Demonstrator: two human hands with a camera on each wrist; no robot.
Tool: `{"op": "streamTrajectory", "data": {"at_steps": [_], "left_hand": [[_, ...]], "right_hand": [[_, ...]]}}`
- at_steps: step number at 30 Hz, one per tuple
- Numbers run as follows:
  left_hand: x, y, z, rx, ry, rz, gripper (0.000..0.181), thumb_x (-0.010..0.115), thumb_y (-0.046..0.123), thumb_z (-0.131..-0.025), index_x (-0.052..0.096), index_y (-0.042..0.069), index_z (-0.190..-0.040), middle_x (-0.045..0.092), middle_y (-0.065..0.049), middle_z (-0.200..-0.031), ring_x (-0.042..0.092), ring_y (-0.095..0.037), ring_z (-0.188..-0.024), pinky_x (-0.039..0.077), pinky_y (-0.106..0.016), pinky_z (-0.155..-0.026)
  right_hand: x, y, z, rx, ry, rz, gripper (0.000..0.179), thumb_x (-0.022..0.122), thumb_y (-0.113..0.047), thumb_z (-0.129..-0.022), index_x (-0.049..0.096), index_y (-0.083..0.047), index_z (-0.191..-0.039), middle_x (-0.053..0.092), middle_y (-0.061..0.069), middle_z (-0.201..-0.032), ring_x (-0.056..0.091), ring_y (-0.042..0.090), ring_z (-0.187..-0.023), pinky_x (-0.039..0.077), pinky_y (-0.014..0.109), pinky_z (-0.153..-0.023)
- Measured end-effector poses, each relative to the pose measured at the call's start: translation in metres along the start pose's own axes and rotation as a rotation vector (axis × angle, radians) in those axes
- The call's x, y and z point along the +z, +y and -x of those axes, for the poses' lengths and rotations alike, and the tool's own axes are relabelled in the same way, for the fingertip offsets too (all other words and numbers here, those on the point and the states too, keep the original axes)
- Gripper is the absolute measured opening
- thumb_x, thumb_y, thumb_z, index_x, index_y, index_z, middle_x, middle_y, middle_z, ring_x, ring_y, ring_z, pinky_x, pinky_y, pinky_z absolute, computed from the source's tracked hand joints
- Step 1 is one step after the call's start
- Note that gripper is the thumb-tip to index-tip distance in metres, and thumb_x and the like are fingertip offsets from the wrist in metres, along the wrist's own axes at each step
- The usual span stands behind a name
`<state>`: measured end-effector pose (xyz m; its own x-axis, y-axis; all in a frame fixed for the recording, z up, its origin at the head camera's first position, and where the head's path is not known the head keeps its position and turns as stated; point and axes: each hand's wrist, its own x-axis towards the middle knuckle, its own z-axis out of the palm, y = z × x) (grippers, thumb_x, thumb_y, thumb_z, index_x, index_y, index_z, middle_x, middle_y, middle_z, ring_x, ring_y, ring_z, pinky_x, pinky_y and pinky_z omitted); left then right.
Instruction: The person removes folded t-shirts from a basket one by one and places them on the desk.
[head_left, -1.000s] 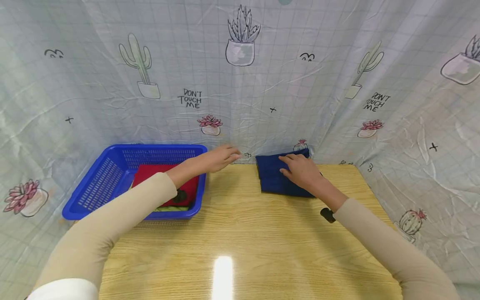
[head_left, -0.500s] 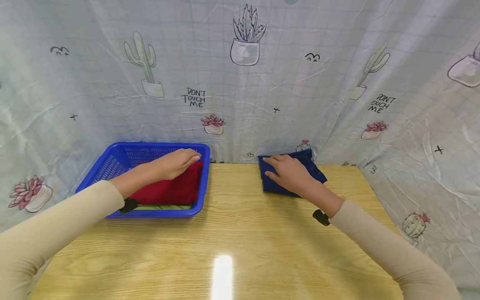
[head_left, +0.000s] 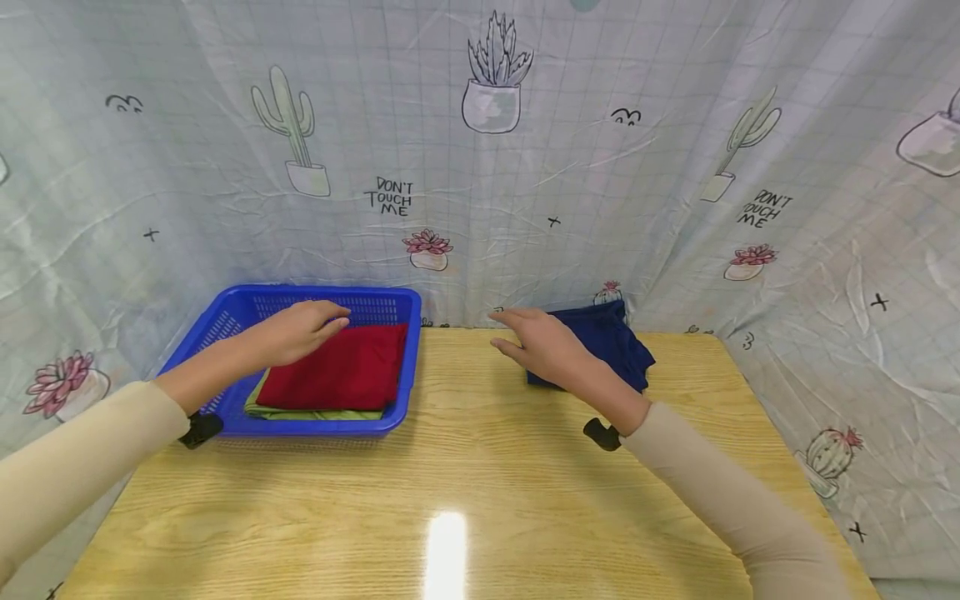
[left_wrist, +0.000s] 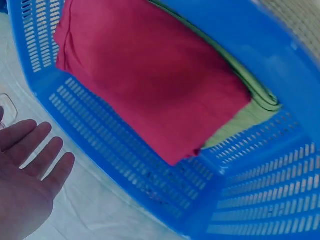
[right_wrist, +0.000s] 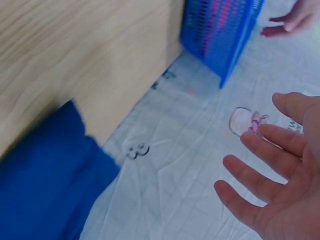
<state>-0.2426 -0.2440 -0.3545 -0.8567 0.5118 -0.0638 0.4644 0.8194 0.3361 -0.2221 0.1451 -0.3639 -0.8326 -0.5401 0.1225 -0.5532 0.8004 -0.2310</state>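
Note:
My left hand (head_left: 303, 332) is held above the blue plastic basket (head_left: 415, 367), fingers extended and nothing in them. Inside the basket lies a folded red cloth (head_left: 341, 371) on top of a folded green cloth (head_left: 318, 414); the left wrist view shows the red cloth (left_wrist: 150, 75) with the green cloth (left_wrist: 237, 120) beneath its edge. Over at the right, my right hand (head_left: 543, 346) hovers in front of a folded navy cloth (head_left: 607, 337) and hides part of it. In the right wrist view this hand (right_wrist: 280, 170) has spread fingers, apart from the navy cloth (right_wrist: 50, 180).
The wooden table (head_left: 480, 467) carries the basket at its back left and the navy cloth at its back right. A printed curtain (head_left: 480, 183) hangs right behind the table's back edge and along both sides. Dark wrist cameras (head_left: 602, 433) sit under both wrists.
My left hand has drawn back leftward from beyond the basket's right rim to over the basket. My right hand has moved left from over the navy cloth, uncovering more of its right side.

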Motion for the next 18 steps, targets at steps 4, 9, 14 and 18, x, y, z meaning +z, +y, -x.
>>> {"op": "streamTrajectory", "data": {"at_steps": [4, 9, 14, 18], "left_hand": [[-0.001, -0.009, 0.007, -0.021, 0.007, -0.023, 0.045, 0.045, 0.021, -0.111, 0.052, -0.012, -0.141, 0.053, -0.033, -0.14, 0.045, -0.052, -0.134, 0.036, -0.064, -0.109], [-0.002, -0.02, 0.014, -0.038, 0.022, -0.031, 0.044, 0.047, 0.018, -0.109, 0.051, -0.011, -0.142, 0.052, -0.034, -0.141, 0.044, -0.053, -0.134, 0.037, -0.065, -0.107], [-0.003, -0.029, 0.019, -0.021, 0.056, -0.039, 0.041, 0.05, 0.016, -0.107, 0.055, -0.011, -0.138, 0.056, -0.033, -0.137, 0.047, -0.052, -0.131, 0.039, -0.064, -0.105], [-0.011, -0.033, 0.021, -0.016, 0.032, -0.018, 0.041, 0.049, 0.018, -0.109, 0.055, -0.01, -0.138, 0.056, -0.032, -0.137, 0.047, -0.051, -0.131, 0.04, -0.064, -0.105]], "right_hand": [[0.005, -0.007, -0.008, -0.011, 0.004, -0.088, 0.048, 0.061, -0.03, -0.104, 0.055, -0.012, -0.148, 0.06, 0.011, -0.143, 0.059, 0.03, -0.128, 0.049, 0.048, -0.103], [0.014, -0.015, -0.018, -0.03, -0.003, -0.159, 0.047, 0.06, -0.029, -0.105, 0.055, -0.011, -0.148, 0.06, 0.009, -0.143, 0.059, 0.028, -0.128, 0.049, 0.045, -0.104], [0.02, -0.023, -0.024, -0.062, 0.008, -0.18, 0.045, 0.059, -0.029, -0.105, 0.057, -0.009, -0.146, 0.061, 0.011, -0.141, 0.059, 0.027, -0.129, 0.048, 0.044, -0.105], [0.02, -0.031, -0.03, -0.068, 0.024, -0.202, 0.043, 0.058, -0.029, -0.106, 0.059, -0.009, -0.144, 0.064, 0.011, -0.138, 0.068, 0.027, -0.114, 0.051, 0.042, -0.102]]}}
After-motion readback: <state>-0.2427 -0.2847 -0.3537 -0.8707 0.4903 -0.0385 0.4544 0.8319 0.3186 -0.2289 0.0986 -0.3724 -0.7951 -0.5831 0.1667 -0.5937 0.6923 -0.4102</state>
